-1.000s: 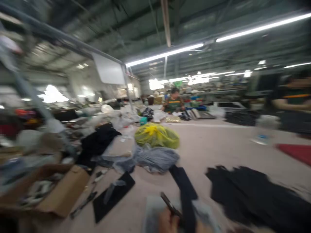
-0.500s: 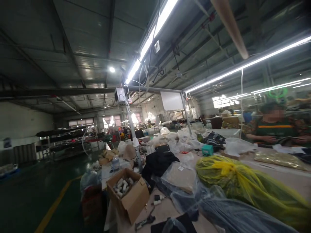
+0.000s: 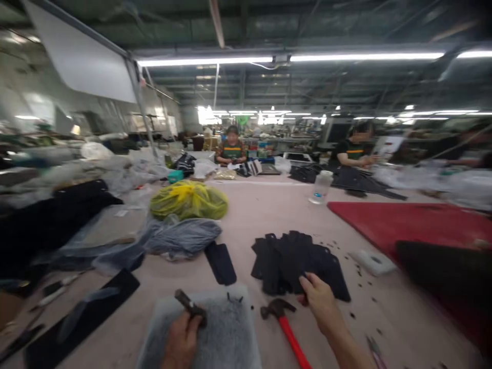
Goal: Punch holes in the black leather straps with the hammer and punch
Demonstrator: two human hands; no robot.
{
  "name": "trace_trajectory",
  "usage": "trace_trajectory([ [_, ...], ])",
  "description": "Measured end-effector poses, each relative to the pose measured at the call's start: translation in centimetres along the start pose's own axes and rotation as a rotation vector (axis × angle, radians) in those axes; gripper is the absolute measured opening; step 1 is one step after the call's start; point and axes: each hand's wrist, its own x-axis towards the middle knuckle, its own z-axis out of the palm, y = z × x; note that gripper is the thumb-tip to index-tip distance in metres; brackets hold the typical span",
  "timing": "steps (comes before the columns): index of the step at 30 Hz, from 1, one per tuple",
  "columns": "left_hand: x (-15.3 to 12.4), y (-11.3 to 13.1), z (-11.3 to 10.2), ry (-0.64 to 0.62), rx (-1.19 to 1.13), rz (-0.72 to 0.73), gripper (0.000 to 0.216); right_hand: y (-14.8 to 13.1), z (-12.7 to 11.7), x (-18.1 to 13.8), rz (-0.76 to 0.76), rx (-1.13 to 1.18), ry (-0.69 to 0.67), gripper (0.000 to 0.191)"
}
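Observation:
My left hand (image 3: 182, 338) is closed round a dark metal punch tool (image 3: 190, 305) held over a grey pad (image 3: 226, 328) at the table's near edge. To the right, my right hand (image 3: 321, 302) reaches onto a pile of black fabric pieces (image 3: 298, 261), its fingers pinching the pile's near edge. A hammer (image 3: 286, 325) with a red handle and a dark head lies between the pad and my right hand. One dark fabric strip (image 3: 221, 262) lies alone just beyond the pad.
A yellow bag (image 3: 188, 200) and a grey plastic-wrapped bundle (image 3: 180, 238) sit left of centre. A red mat (image 3: 407, 223) covers the right side, with a clear bottle (image 3: 321, 187) beyond. Black cloth and clutter fill the left. Other people sit at the far end.
The view swung up and left toward the hall, then back down to the table. My right hand now reaches onto the black fabric pile, and the hammer is in view.

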Motion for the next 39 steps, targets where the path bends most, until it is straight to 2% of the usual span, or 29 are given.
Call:
trace_trajectory([
  [1, 0.2, -0.5, 0.5, 0.012, -0.014, 0.004, 0.021, 1.2, -2.0, 0.2, 0.048, -0.072, 0.042, 0.032],
  [3, 0.7, -0.9, 0.2, 0.043, -0.008, 0.005, 0.020, 2.4, -4.1, 0.6, 0.103, -0.219, 0.092, 0.033],
  [5, 0.8, -0.6, -0.6, 0.041, 0.009, 0.014, 0.021, 2.7, -4.3, 0.6, 0.105, -0.352, 0.122, 0.040],
  [8, 0.5, 0.5, -1.1, 0.038, 0.021, 0.027, 0.023, 2.1, -2.5, -0.2, 0.025, -0.493, 0.132, 0.047],
  [11, 0.4, 1.0, -0.8, 0.039, 0.026, 0.031, 0.025, 0.3, 1.3, -1.3, -0.116, -0.533, 0.038, 0.040],
  [16, 0.2, 0.8, -0.7, 0.003, 0.025, 0.046, 0.026, -4.7, 11.0, -2.3, -0.293, -0.604, -0.186, 0.031],
  [20, 0.1, 0.7, -0.7, 0.005, 0.016, 0.054, 0.027, -7.2, 17.3, -2.1, -0.287, -0.700, -0.255, 0.042],
  [23, 0.1, 0.8, -0.7, 0.009, 0.007, 0.040, 0.025, -7.4, 19.5, -1.4, -0.222, -0.752, -0.304, 0.046],
  [27, 0.1, 1.0, -0.9, -0.014, 0.000, 0.018, 0.024, -6.6, 20.0, -0.4, -0.122, -0.759, -0.384, 0.035],
  [31, 0.0, 0.9, -1.0, -0.030, -0.017, 0.017, 0.023, -6.3, 19.1, 0.6, -0.111, -0.670, -0.448, 0.030],
  [36, -0.1, 0.5, -0.7, -0.032, -0.044, 0.028, 0.023, -6.2, 16.2, 1.2, -0.080, -0.467, -0.410, 0.025],
  [39, 0.0, 0.2, -0.7, -0.023, -0.049, 0.034, 0.023, -5.5, 13.9, -0.8, -0.018, -0.309, -0.388, 0.022],
])
